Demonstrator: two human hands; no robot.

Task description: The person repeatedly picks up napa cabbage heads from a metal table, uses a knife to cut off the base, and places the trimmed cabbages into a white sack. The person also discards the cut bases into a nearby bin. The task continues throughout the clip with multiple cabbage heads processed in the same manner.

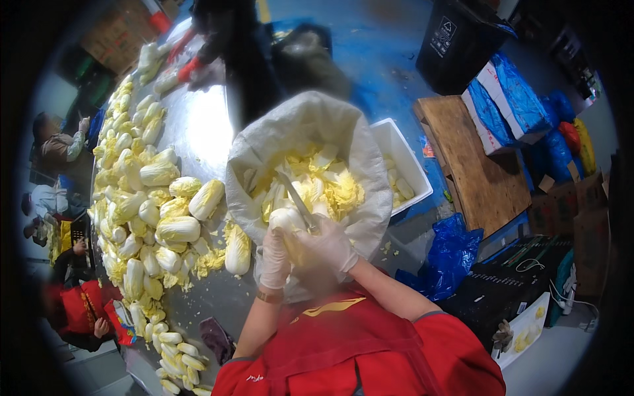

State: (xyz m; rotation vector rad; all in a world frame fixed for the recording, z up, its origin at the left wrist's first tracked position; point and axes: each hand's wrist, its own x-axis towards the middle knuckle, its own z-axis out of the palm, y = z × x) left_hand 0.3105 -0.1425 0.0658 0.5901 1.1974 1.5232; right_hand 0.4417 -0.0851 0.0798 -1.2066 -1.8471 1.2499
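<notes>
My gloved left hand (275, 260) grips a napa cabbage (287, 220) by its side, its white base facing away from me. In my gloved right hand (329, 245) is a knife (297, 198), its blade pointing up and left across the cabbage. Both hands are over the near rim of a large white woven sack (374, 198). Loose yellow and white cabbage leaves (322, 183) lie inside the sack. Just left of my hands, a single napa cabbage (238, 252) rests on the metal table (218, 302). The underside of the held cabbage is blurred.
Many napa cabbages (148, 213) heap along the table. A white foam box (421, 190) holding cabbages stands right of the sack. Farther right are a wooden board (475, 173), a blue plastic bag (450, 252) and a black bin (455, 49). A person with red gloves (190, 69) works opposite.
</notes>
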